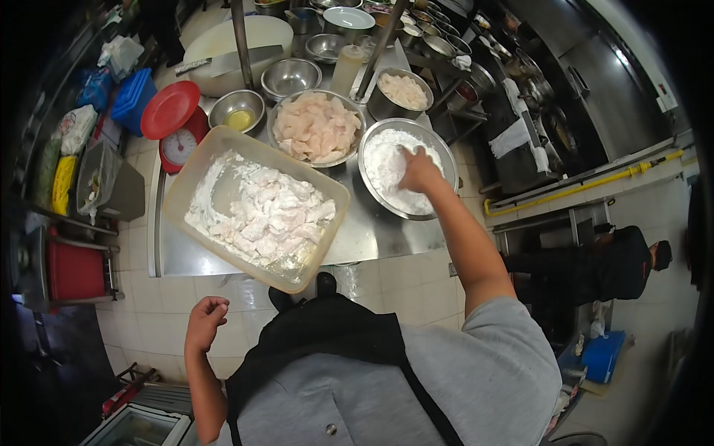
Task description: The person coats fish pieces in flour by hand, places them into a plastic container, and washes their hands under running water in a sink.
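My right hand [421,169] reaches into a steel bowl [366,172] of white flour-like powder [386,157]. Its fingers look spread, with the tips partly sunk in the powder. Off the table's near edge, my left hand [207,321] hangs with loosely bent fingers, holding nothing. Nearest to it is a translucent plastic tub [195,244], whose near corner juts past the table edge. Powder-coated pieces of pale meat [271,215] lie heaped inside. Behind the tub, a steel bowl [274,140] holds uncoated pale meat slices [315,126]. A steel pot [380,106] contains more pale slices [403,91].
A red dial scale [178,147], a bowl with yellow liquid [239,119] and a squeeze bottle [347,70] stand on the steel table [364,236]. A cleaver [242,61] lies on a round board [223,39]. Two posts rise at the back. Another person [617,264] stands at right.
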Demonstrator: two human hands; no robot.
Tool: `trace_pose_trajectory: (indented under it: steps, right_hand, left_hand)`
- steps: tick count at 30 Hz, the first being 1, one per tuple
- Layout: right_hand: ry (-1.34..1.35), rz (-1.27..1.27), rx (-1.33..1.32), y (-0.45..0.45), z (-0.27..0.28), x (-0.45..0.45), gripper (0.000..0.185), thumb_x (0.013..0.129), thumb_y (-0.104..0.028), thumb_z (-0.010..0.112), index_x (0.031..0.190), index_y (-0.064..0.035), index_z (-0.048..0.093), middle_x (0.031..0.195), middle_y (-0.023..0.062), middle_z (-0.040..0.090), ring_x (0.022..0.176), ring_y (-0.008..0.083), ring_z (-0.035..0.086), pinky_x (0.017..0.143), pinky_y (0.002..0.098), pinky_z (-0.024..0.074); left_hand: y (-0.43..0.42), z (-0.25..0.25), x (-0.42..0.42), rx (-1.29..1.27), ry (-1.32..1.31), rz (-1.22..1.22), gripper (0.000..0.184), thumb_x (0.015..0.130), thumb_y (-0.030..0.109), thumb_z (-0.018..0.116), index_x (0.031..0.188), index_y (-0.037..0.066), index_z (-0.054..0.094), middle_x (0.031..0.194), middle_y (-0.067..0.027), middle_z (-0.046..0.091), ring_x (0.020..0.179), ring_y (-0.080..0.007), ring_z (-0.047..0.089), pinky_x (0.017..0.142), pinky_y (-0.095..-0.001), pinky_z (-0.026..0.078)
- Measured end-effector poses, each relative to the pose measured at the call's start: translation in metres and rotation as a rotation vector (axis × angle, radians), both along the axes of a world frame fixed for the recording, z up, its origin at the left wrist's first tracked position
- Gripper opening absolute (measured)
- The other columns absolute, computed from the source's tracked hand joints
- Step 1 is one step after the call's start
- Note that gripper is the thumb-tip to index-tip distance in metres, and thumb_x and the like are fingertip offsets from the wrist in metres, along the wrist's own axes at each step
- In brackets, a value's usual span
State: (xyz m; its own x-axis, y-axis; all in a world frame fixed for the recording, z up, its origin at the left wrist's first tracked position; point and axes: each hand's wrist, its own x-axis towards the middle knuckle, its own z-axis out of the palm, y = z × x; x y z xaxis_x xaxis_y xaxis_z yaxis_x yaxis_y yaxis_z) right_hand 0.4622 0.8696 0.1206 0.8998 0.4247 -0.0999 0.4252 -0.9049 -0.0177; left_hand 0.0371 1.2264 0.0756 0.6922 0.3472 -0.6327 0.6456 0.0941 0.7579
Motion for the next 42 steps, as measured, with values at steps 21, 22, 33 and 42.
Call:
trace_pose_trajectory:
  steps: [21,22,33,42]
  right_hand:
    - [0.033,-0.039,-0.023,-0.021,-0.023,0.032,0.052,0.062,-0.025,0.075,0.106,-0.0006,0.061,0.114,0.0215,0.057,0.105,0.0321,0.057,0.087,0.0382,0.0482]
    - [0.016,-0.018,0.076,-0.018,-0.004,0.022,0.047,0.063,-0.023,0.072,0.103,-0.0013,0.062,0.112,0.0196,0.058,0.104,0.0318,0.057,0.087,0.0379,0.0480]
    - [0.114,0.177,-0.214,-0.002,0.004,0.002,0.033,0.067,-0.024,0.064,0.097,-0.0100,0.067,0.106,0.0126,0.061,0.098,0.0283,0.060,0.082,0.0374,0.0508]
    - [0.981,-0.143,1.043,0.044,0.041,-0.003,0.051,0.071,-0.008,0.070,0.117,0.0061,0.052,0.085,0.0121,0.064,0.064,0.0140,0.060,0.051,0.0269,0.0494]
  left_hand:
    - [-0.007,-0.004,-0.013,-0.012,0.038,0.089,0.023,0.085,0.018,0.060,0.103,0.004,0.060,0.099,-0.0025,0.061,0.089,-0.0129,0.056,0.075,-0.0302,0.049]
    - [-0.007,-0.005,-0.014,-0.015,0.042,0.093,0.023,0.085,0.018,0.060,0.103,0.004,0.060,0.099,-0.0025,0.061,0.089,-0.0129,0.056,0.075,-0.0302,0.049]
    - [-0.004,-0.007,-0.008,-0.035,0.018,0.122,0.022,0.085,0.018,0.061,0.102,0.004,0.060,0.096,-0.0019,0.060,0.087,-0.0121,0.056,0.074,-0.0302,0.049]
    - [0.005,0.015,0.006,-0.035,-0.107,0.163,0.021,0.086,0.016,0.061,0.103,0.003,0.060,0.097,-0.0032,0.060,0.090,-0.0127,0.056,0.076,-0.0294,0.049]
